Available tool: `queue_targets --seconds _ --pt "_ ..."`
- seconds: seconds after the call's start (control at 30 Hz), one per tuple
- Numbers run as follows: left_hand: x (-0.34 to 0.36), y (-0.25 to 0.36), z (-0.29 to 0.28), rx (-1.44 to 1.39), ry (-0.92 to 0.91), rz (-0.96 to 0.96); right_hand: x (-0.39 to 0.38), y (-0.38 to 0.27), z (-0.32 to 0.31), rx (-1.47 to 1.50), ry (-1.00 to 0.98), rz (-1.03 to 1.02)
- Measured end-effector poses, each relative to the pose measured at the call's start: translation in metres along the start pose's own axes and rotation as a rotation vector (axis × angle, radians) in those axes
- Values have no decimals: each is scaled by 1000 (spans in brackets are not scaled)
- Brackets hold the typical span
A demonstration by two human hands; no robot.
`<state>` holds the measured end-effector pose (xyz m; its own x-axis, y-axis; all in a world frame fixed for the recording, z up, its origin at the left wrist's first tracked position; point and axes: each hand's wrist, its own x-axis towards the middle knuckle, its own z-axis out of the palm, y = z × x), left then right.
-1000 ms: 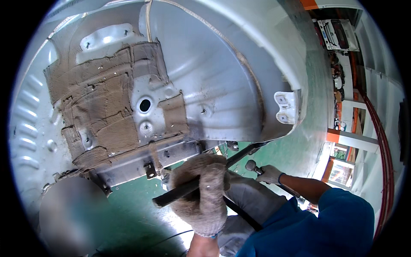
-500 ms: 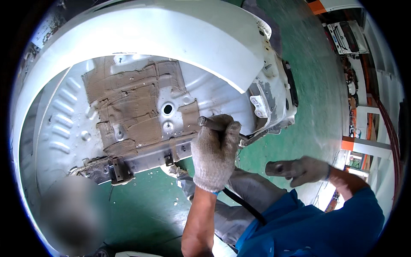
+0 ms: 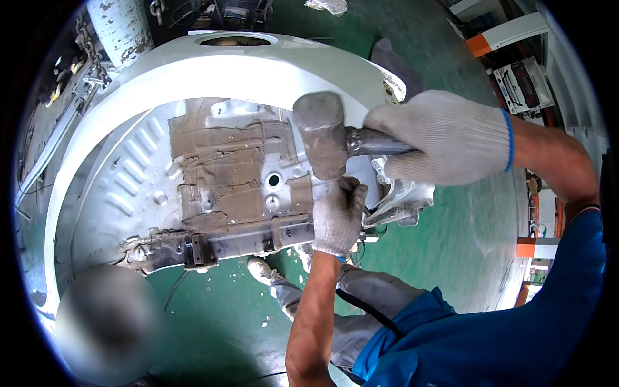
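Note:
My right hand, in a knitted work glove, is closed round the handle of a hammer. The hammer's heavy, worn head is directly above my left hand; in this view it overlaps the top of that fist, and I cannot tell whether they touch. My left hand, also gloved, is closed on a short metal bar that is now mostly hidden by the fingers and the hammer. Both hands are at the right end of a car body section with a white curved fender and a bare metal wheel-arch panel.
Brown sealant coats the middle of the panel around a dark round hole. A metal rail runs along its near edge. Behind the fender stand a worn white post and a chain. My shoe is on the green floor. A blurred patch fills the lower left.
My right hand has swung the hammer up and leftward, from low at the right to above my left hand. My left hand keeps its hold on the metal bar. The view has shifted slightly.

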<state>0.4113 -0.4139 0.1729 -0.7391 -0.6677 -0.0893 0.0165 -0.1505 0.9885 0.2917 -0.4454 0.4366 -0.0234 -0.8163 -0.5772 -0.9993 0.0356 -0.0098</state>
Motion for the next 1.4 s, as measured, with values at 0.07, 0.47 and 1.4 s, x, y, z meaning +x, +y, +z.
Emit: queue_targets --seconds 0.07,0.47,1.4 --pt "3 5 -1 66 -45 -26 16 -9 -1 -93 -170 105" --pt "6 -17 1 44 -5 32 22 -21 -31 -243 82 -77" --pt "-24 -21 -27 -466 30 -184 -38 53 100 410 324 289"
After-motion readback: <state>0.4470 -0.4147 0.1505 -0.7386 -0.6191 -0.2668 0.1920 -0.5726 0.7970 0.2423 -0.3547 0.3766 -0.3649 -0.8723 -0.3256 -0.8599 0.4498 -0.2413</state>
